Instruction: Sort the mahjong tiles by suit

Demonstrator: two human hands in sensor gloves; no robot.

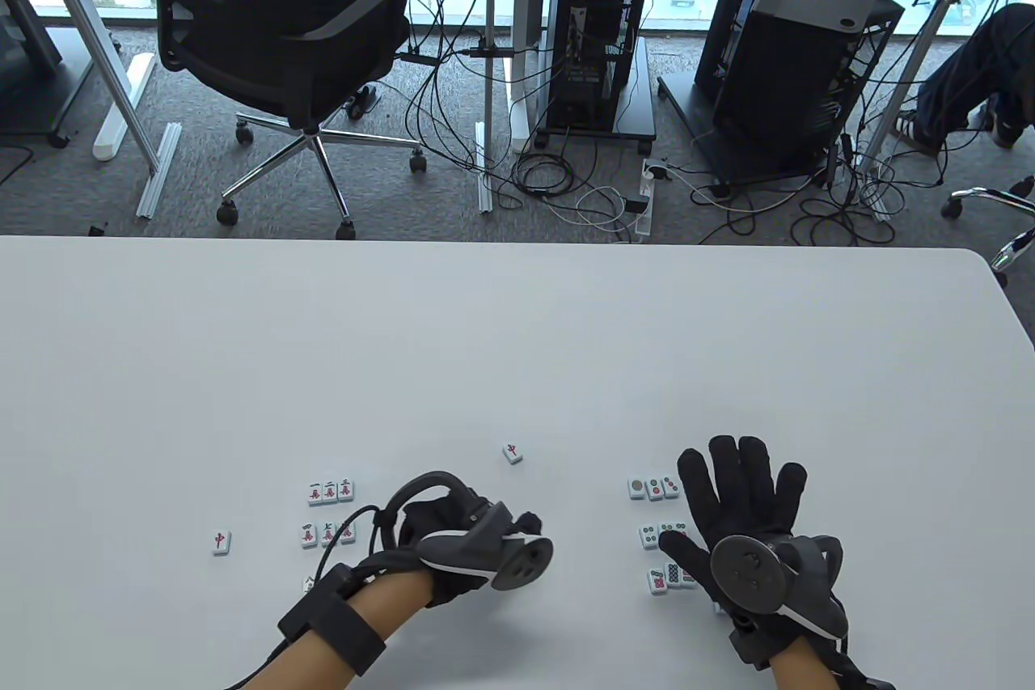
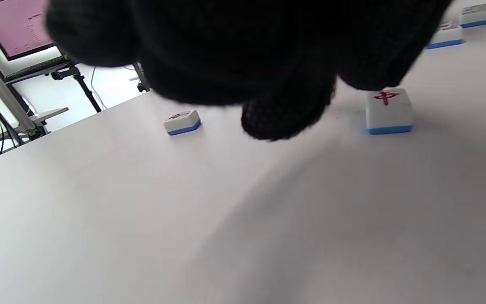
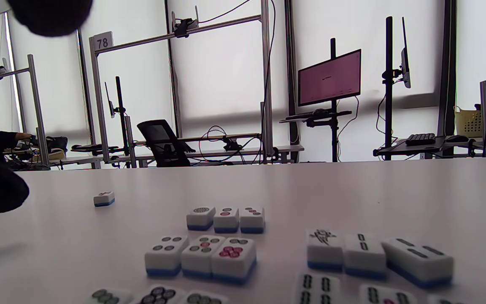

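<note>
Left to right on the white table [image 1: 517, 334]: lone white blue-backed mahjong tile with red character [image 1: 221, 542]. Six character-suit tiles [image 1: 329, 512], two rows of three. Left hand [image 1: 465, 540]: fingers curled under, nothing held. Second lone red-character tile [image 1: 512, 453] beyond it. Dot-suit rows of three [image 1: 653, 488]. Right hand [image 1: 748, 516]: fingers spread flat, over the tiles.

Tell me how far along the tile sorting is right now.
Mostly done. Character tiles sit in rows on the left, dot tiles and bamboo tiles in rows on the right. Neither the left hand nor the right hand visibly holds a tile. Left: two loose red-character tiles, one far left, one mid-table.
</note>
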